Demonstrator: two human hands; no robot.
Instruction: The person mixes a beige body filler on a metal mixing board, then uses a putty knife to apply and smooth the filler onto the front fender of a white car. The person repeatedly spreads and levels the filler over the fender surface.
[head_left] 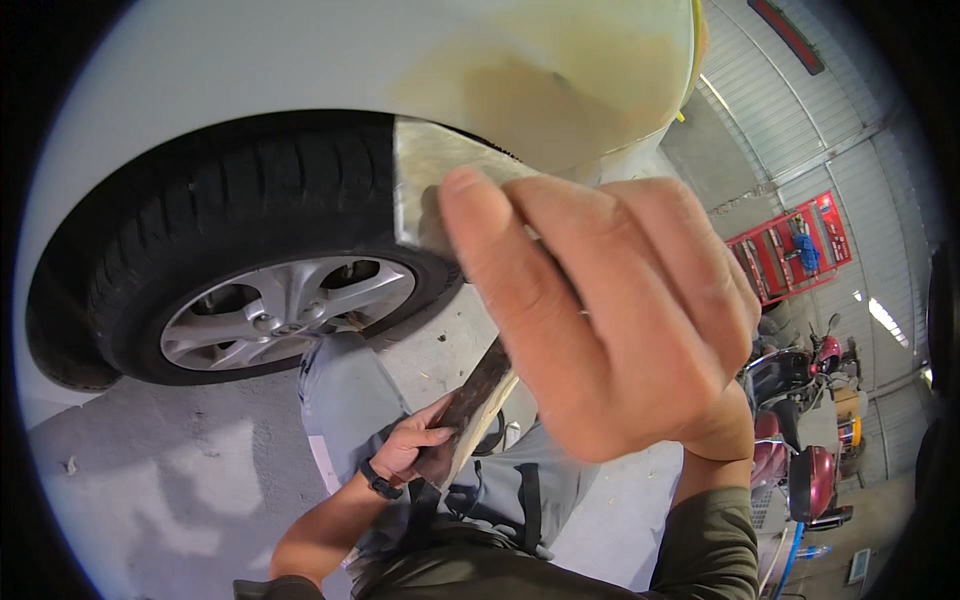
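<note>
Close up, my right hand (pixel 620 320) is closed around a thin, pale putty spreader (pixel 418 190), thumb pressed on its flat face. The blade overlaps the wheel arch in view; whether it touches the car cannot be told. Lower down, my left hand (pixel 412 442) grips a dark flat board (pixel 478 395) with a cream-coloured smear along its edge. Above the spreader, a yellowish-beige filler patch (pixel 525 100) covers part of the white car body (pixel 270 60). My right hand hides part of the board's far end.
A black tyre (pixel 230 200) with a silver wheel rim (pixel 290 310) stands at left under the arch. My bent legs (pixel 350 385) are below. At right are a red tool rack (pixel 795 250), parked motorbikes (pixel 790 375) and a corrugated wall (pixel 850 180).
</note>
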